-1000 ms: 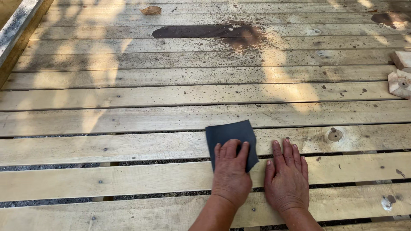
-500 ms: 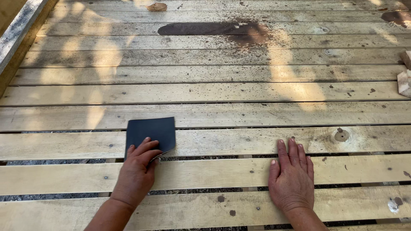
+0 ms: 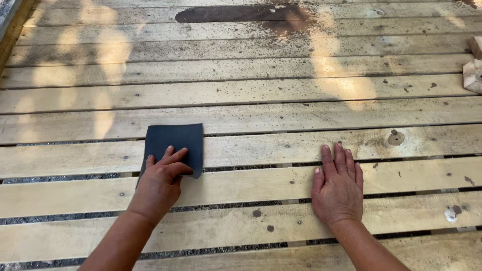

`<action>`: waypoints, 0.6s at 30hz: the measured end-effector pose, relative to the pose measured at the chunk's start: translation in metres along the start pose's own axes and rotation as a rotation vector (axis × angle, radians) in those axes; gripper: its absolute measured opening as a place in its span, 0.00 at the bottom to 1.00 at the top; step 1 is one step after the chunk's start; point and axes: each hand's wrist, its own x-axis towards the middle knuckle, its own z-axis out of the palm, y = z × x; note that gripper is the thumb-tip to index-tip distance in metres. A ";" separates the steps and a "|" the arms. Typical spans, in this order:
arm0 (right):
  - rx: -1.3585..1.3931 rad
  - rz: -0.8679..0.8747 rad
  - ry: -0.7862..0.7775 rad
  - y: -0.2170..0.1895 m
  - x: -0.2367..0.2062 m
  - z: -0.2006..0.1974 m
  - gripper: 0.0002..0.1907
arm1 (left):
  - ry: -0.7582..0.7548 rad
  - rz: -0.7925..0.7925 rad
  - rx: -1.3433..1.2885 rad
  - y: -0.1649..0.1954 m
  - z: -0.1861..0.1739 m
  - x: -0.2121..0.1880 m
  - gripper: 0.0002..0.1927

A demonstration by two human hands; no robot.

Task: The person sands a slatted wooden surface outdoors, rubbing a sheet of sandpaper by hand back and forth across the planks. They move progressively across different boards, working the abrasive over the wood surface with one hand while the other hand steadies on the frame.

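Observation:
A dark blue-grey sheet of sandpaper (image 3: 176,143) lies flat on a pale wooden plank (image 3: 281,148) of a slatted deck. My left hand (image 3: 161,180) presses down on the sheet's near edge, fingers bent over it and the thumb tucked at its right side. Well to the right, my right hand (image 3: 338,183) rests palm down on the neighbouring plank with the fingers straight and close together, holding nothing.
Planks run left to right with narrow gaps showing gravel below. A dark stain (image 3: 241,14) marks a far plank. Small wood offcuts (image 3: 473,68) sit at the right edge. A knot (image 3: 395,137) lies beyond my right hand. A raised timber border (image 3: 11,27) runs along the far left.
My left hand slid the sandpaper from beside my right hand leftward along the plank, then back a little to the right. My right hand has stayed flat in place.

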 end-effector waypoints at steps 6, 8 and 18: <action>0.109 0.004 -0.068 0.003 -0.004 -0.002 0.32 | -0.052 0.193 0.044 0.052 0.043 0.009 0.17; 0.136 0.005 -0.085 0.003 -0.003 -0.002 0.33 | -0.009 0.165 0.053 0.025 0.031 0.004 0.16; 0.186 0.027 -0.189 -0.007 -0.004 -0.012 0.33 | 0.008 0.161 0.062 0.050 0.079 0.021 0.18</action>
